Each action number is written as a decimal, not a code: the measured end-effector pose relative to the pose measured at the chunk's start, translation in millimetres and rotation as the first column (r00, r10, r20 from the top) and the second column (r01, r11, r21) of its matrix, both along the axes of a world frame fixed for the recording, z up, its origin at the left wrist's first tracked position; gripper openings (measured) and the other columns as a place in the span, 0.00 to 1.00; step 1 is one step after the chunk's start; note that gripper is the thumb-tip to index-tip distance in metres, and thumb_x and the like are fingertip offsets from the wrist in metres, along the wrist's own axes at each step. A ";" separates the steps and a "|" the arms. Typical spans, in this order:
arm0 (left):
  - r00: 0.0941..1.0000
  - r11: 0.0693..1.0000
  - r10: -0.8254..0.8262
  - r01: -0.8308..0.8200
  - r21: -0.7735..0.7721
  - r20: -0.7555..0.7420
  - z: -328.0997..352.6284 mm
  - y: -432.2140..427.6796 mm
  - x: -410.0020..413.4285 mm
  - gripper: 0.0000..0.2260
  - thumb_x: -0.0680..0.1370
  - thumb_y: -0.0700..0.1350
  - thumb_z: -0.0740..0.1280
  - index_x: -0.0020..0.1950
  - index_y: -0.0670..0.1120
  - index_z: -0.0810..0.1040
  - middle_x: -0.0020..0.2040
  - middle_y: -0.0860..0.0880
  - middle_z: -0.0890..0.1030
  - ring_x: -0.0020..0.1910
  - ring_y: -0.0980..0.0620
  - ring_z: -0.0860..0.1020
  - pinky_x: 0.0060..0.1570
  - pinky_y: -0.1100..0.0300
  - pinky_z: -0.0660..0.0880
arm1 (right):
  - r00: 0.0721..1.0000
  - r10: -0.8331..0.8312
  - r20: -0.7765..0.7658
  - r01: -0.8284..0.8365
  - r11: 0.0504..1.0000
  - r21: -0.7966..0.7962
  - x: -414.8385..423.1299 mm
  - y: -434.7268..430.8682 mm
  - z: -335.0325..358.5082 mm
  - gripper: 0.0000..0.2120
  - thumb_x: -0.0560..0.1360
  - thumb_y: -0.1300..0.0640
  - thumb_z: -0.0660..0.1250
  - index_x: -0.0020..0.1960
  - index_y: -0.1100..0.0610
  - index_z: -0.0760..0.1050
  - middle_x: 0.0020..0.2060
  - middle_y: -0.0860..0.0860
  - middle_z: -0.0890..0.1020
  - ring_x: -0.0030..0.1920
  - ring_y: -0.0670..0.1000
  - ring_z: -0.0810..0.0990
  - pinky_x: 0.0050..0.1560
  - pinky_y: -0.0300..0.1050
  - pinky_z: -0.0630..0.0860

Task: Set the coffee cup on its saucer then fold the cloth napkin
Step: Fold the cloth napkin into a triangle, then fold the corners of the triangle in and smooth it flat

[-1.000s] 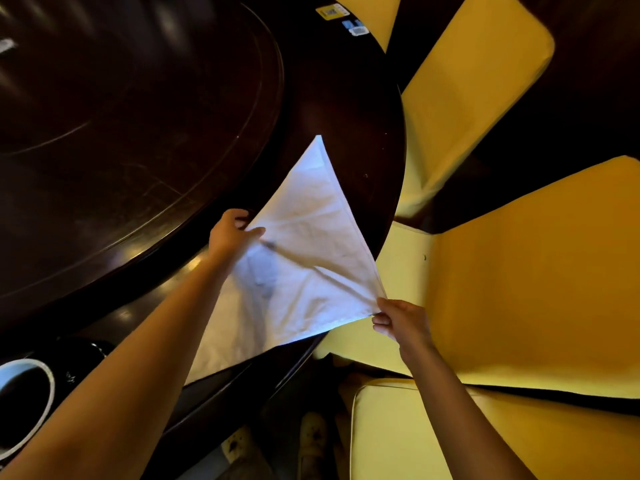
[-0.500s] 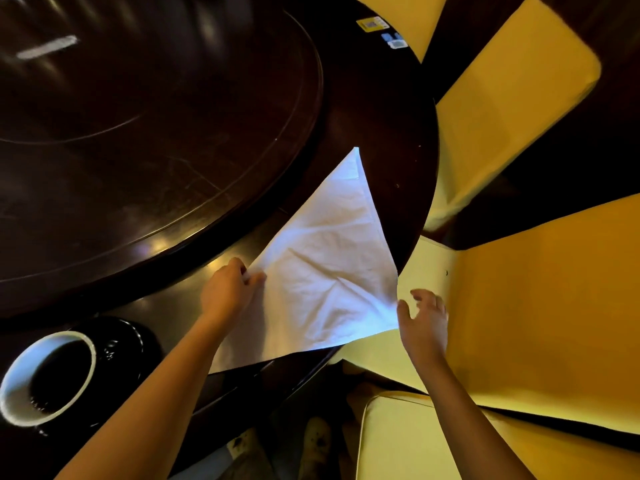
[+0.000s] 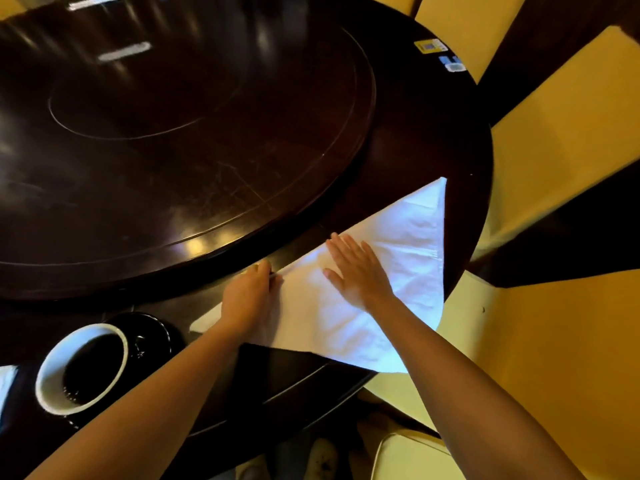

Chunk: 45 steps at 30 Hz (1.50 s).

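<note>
At the far left, near the desk's (image 3: pixel 415 140) front edge, the coffee cup (image 3: pixel 81 370) — white rim, dark inside — sits on its black saucer (image 3: pixel 152 334), which shows behind and to the right of it. Above them the raised round centre disc (image 3: pixel 173 150) of the dark wood top fills most of the view.

Next comes the left hand (image 3: pixel 247 297): its grip is closed on the long upper edge of the cloth napkin (image 3: pixel 408 258), fingers curled over the fold line and pinning it to the desk. The white napkin lies as a triangle on the outer ring of the desk, one point aimed up toward the far right, another hanging slightly past the desk's near edge.

Just right of the left hand, the right hand (image 3: pixel 356 268) rests flat on the middle of the napkin — fingers spread and straight, grip open, palm pressing the cloth down.

Further right, beyond the desk rim, stand yellow chairs (image 3: pixel 554 341), and two small stickers (image 3: pixel 440 51) sit on the desk's far edge.
</note>
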<state>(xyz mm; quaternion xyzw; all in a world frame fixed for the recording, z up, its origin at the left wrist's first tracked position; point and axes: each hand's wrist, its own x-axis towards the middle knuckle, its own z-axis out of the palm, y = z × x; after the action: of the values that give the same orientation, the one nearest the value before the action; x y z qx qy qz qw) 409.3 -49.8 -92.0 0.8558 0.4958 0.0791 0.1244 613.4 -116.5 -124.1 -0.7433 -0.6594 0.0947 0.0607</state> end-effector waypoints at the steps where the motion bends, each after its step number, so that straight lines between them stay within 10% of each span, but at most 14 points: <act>1: 0.999 1.000 -0.013 0.014 0.017 -0.046 -1.7 5.6 3.2 0.12 0.79 0.51 0.59 0.51 0.43 0.71 0.47 0.43 0.79 0.41 0.44 0.78 0.36 0.52 0.74 | 0.998 -0.057 0.004 0.057 0.998 0.024 5.3 -4.4 -1.1 0.39 0.74 0.35 0.30 0.74 0.56 0.58 0.74 0.54 0.61 0.75 0.55 0.59 0.73 0.55 0.56; 7: 0.989 0.974 -0.130 0.140 0.179 -0.066 -15.9 -1.4 22.1 0.19 0.76 0.50 0.54 0.59 0.41 0.75 0.54 0.39 0.79 0.54 0.39 0.76 0.54 0.49 0.68 | 0.995 -0.100 0.017 0.100 0.995 0.020 -4.1 -0.9 2.7 0.31 0.77 0.41 0.46 0.69 0.58 0.68 0.69 0.57 0.72 0.69 0.58 0.70 0.65 0.62 0.67; 10: 0.983 0.985 -0.171 0.172 0.012 -0.069 -25.1 -21.4 34.6 0.27 0.77 0.58 0.44 0.74 0.48 0.58 0.75 0.48 0.55 0.75 0.47 0.52 0.72 0.46 0.46 | 0.987 0.125 0.096 -0.126 0.992 -0.001 -20.7 4.4 -2.6 0.27 0.76 0.45 0.48 0.68 0.56 0.70 0.67 0.53 0.74 0.68 0.54 0.72 0.64 0.57 0.70; 14: 0.983 0.995 -0.095 0.089 -0.050 -0.155 -38.4 -20.6 32.4 0.29 0.76 0.62 0.36 0.75 0.52 0.43 0.74 0.54 0.39 0.73 0.54 0.35 0.71 0.47 0.32 | 0.994 0.084 0.069 -0.084 0.996 0.000 25.8 2.5 -7.2 0.29 0.79 0.42 0.40 0.71 0.54 0.66 0.71 0.53 0.70 0.71 0.54 0.67 0.70 0.53 0.62; 33: 0.987 0.995 -0.091 0.084 -0.058 -0.134 -37.2 -20.4 32.5 0.30 0.74 0.63 0.35 0.74 0.52 0.40 0.74 0.54 0.39 0.73 0.54 0.36 0.70 0.48 0.31 | 0.842 -0.501 0.197 0.526 0.845 -0.096 185.8 13.4 18.6 0.27 0.81 0.48 0.43 0.76 0.59 0.47 0.77 0.54 0.49 0.76 0.54 0.49 0.75 0.56 0.48; 38: 0.994 0.993 -0.108 0.109 -0.054 0.027 -29.2 -15.8 29.3 0.28 0.77 0.59 0.44 0.74 0.49 0.57 0.75 0.49 0.59 0.75 0.48 0.55 0.72 0.44 0.48 | 0.974 0.220 0.058 -0.226 0.964 0.139 101.9 31.8 24.8 0.14 0.76 0.58 0.60 0.59 0.57 0.77 0.56 0.57 0.80 0.54 0.60 0.76 0.53 0.54 0.72; 41: 0.990 0.997 -0.074 0.069 0.042 0.122 -17.2 -3.5 24.5 0.18 0.78 0.48 0.59 0.67 0.47 0.71 0.62 0.44 0.77 0.61 0.42 0.73 0.59 0.47 0.69 | 0.985 0.107 -0.139 -0.098 0.993 0.068 84.9 38.5 26.6 0.12 0.77 0.55 0.62 0.58 0.55 0.78 0.53 0.56 0.78 0.55 0.59 0.73 0.54 0.51 0.68; 45: 0.997 0.993 -0.006 0.015 -0.121 0.074 -2.6 15.9 21.2 0.14 0.77 0.42 0.63 0.63 0.46 0.74 0.56 0.44 0.77 0.53 0.43 0.75 0.49 0.53 0.74 | 0.980 0.001 -0.201 -0.009 0.999 -0.041 82.1 48.7 36.6 0.08 0.75 0.54 0.65 0.54 0.52 0.77 0.46 0.50 0.75 0.57 0.55 0.69 0.54 0.46 0.60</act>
<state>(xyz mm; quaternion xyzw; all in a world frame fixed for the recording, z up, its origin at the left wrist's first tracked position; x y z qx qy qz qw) 430.4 -34.0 -94.5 0.8458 0.4904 0.0795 0.1947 695.4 -67.9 -87.5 -0.7295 -0.6496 0.1831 0.1113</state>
